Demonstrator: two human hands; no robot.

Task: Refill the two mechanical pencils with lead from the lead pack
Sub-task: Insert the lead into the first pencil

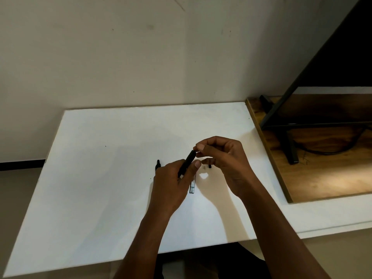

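Slim black pencil (189,160) — left grip (171,186), clear pack (192,187)

White table (100,178), scuffed wall (120,57), wooden board (322,178).

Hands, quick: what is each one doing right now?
Left hand: grips the black pencil.
Right hand: fingertips pinched at the pencil's top; holding anything cannot be told.

Pretty dim overall; the wall (120,57) looked murky grey and the top right corner went near black; the white table (90,198) caught most light — soft shadows spread under the right hand (226,163) and off to the left; warm glow pooled on the wooden board (326,184); edges bowed, detail a bit soft.
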